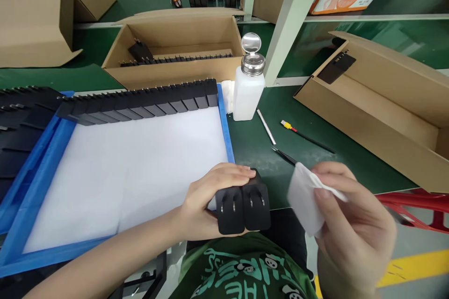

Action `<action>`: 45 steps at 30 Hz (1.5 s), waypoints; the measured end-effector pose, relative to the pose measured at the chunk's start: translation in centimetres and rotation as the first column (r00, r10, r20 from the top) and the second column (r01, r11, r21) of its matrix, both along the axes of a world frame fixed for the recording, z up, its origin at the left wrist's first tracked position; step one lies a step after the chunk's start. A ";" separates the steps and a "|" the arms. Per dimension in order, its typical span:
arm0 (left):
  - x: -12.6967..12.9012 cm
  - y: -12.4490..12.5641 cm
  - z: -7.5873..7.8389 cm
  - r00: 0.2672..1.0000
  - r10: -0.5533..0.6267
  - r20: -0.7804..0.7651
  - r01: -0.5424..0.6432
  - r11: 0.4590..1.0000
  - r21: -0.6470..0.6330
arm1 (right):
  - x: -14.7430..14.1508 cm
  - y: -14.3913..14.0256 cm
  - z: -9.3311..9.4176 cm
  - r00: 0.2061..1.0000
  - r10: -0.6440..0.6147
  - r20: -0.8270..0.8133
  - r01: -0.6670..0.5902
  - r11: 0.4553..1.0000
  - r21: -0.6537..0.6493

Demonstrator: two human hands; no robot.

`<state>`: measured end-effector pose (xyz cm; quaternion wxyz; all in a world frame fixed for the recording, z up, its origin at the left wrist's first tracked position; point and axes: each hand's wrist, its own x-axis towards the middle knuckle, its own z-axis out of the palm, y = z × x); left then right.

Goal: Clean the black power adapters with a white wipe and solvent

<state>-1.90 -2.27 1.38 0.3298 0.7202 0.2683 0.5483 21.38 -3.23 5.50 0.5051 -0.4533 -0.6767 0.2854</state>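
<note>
Two black power adapters [242, 210] are side by side in my left hand [206, 201], their metal prongs turned toward me. The fingers lie over their top and the thumb is underneath. To the right, my right hand [351, 215] pinches a folded white cloth [306, 198], apart from the adapters. Beyond the left hand, a blue-edged tray [226, 124] with a white lining holds a row of similar black adapters [147, 103] along its far side. Behind the cloth lies a pair of tweezers [283, 155], partly covered by it.
A white pump bottle [248, 96] with its metal lid up stands by the tray's far right corner. A white pen-like stick [266, 127] and a USB cable [307, 136] lie on the green bench. Open cardboard boxes [178, 74] stand behind, another box [368, 117] at right.
</note>
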 end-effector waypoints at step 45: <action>-1.0 0.5 0.6 0.999 -0.036 0.020 0.035 0.999 0.038 | 0.1 6.5 2.9 0.949 0.315 0.003 -0.315 0.947 0.066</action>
